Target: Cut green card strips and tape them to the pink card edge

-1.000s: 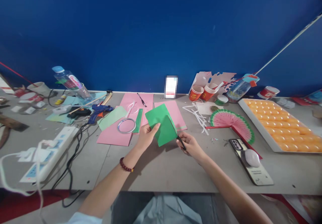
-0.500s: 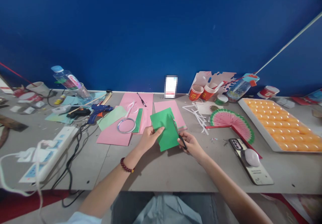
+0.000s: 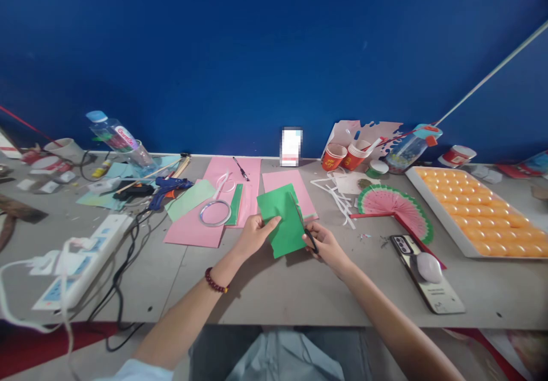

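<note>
I see my left hand [image 3: 252, 235] holding a sheet of green paper [image 3: 282, 221]. The grip is closed on the paper's left edge, with the thumb on top and the fingers under it. The paper is held up a little above the gray surface [image 3: 274, 295], right in the middle, just in front of me. It tilts a bit to one side.

My right hand [image 3: 325, 244] is just beside the paper on its right. Its grip is closed around the black handles of a pair of scissors [image 3: 307, 235]. The thin blades point up and away from me along the right side of the green paper. I cannot tell how far the blades are open.

There is a bead bracelet [image 3: 214, 281] on my left wrist.

Behind the green paper lie pink paper sheets [image 3: 192, 229] with a ring of tape [image 3: 215, 212] on them. A blue glue gun [image 3: 169, 187] is farther left, and a white power strip [image 3: 85, 261] is near the left edge. On the right I see a paper fan [image 3: 396, 207] that looks like a watermelon, a phone [image 3: 428, 278], and a tray [image 3: 436, 214] full of orange balls. Red paper cups [image 3: 334, 157] stand at the back by the blue wall.
</note>
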`<act>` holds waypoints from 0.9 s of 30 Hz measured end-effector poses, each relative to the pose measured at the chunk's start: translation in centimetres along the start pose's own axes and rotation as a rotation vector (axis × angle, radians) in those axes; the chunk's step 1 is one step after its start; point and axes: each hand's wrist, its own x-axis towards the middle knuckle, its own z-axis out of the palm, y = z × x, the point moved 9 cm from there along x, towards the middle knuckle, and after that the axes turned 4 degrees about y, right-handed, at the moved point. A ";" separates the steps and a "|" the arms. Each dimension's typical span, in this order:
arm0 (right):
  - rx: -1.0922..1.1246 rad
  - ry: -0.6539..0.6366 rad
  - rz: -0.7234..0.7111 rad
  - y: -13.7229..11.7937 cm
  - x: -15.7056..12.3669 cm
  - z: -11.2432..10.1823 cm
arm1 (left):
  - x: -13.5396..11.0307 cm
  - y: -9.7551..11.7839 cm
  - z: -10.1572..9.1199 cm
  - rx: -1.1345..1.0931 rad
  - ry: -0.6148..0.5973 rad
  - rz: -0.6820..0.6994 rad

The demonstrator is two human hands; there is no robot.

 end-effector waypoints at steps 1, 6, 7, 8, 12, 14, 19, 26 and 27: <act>0.001 0.002 -0.001 0.0 0.0 0.0 | 0.0 0.0 0.0 0.005 0.003 -0.001; 0.003 0.001 0.001 0.2 0.2 0.0 | 0.0 -0.1 -0.1 0.029 0.011 -0.004; 0.005 0.000 0.003 0.2 0.2 0.0 | 0.0 -0.1 -0.1 0.031 0.012 -0.005; 0.007 -0.001 0.005 0.3 0.2 -0.1 | 0.0 -0.1 -0.1 0.033 0.015 -0.007; 0.005 0.002 0.009 0.3 0.2 -0.1 | 0.0 -0.2 -0.2 0.030 0.030 -0.016; -0.005 -0.002 0.007 0.2 0.1 0.0 | 0.0 0.0 -0.2 0.020 0.029 -0.017; -0.015 0.004 0.003 0.0 0.0 0.0 | -0.1 0.2 -0.2 0.017 0.029 -0.014; -0.026 0.020 -0.003 0.0 0.2 -0.2 | 0.1 -0.5 -0.3 0.023 0.031 -0.021; -0.023 0.020 -0.003 0.0 0.2 -0.2 | 0.1 -0.6 -0.2 0.022 0.029 -0.020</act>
